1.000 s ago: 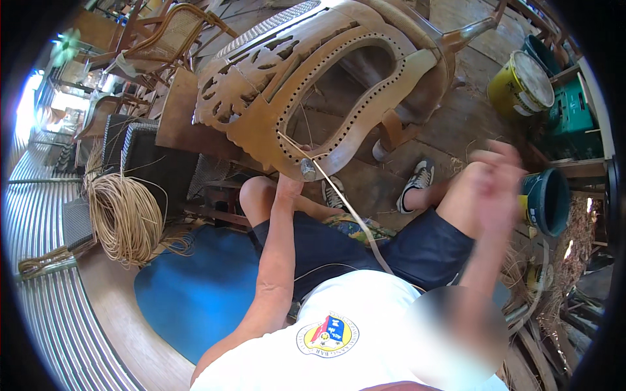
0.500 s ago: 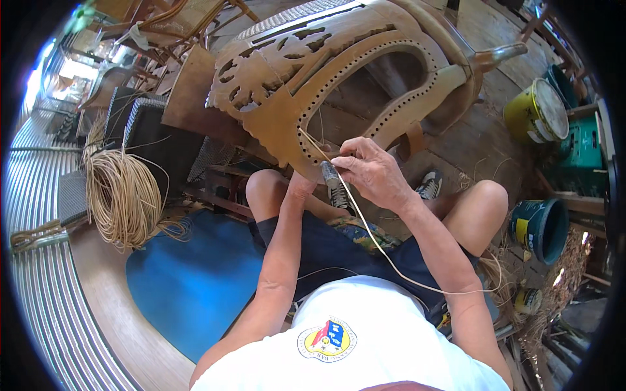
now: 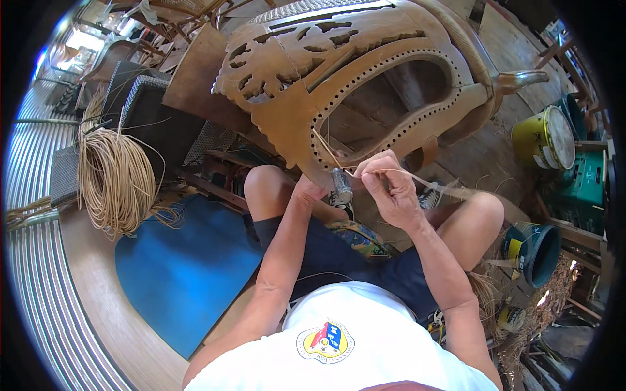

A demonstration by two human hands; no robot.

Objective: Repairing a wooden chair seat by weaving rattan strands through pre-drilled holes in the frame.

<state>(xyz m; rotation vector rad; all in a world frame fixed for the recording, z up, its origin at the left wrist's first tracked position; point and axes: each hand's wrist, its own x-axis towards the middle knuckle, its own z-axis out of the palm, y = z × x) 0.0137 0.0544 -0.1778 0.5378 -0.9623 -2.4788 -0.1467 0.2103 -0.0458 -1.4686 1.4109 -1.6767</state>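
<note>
A carved brown wooden chair frame (image 3: 277, 127) leans in front of me, its curved opening edged with a row of small holes. From the holes near its lower corner, a thin pale cane strand (image 3: 326, 146) runs to my right hand (image 3: 394, 195), which pinches it between thumb and fingers. Beyond that hand the strand trails off to the right, smeared by motion. My left hand (image 3: 310, 190) is at the frame's lower corner, with its fingers hidden behind the wood. Between the hands, at the frame's edge, is a short grey cylinder (image 3: 342, 184) whose kind I cannot make out.
A big coil of cane (image 3: 117, 182) hangs at the left, above a blue sheet (image 3: 189, 274). Woven dark panels (image 3: 140, 98) stand behind it. To the right are a yellow bucket (image 3: 541, 137), a green crate (image 3: 583, 176) and a dark green bucket (image 3: 535, 254).
My right hand has pulled slightly away from the frame. The strand's loose length, which looped down over my lap and forearm, now sweeps out to the right. The whole view has shifted a little.
</note>
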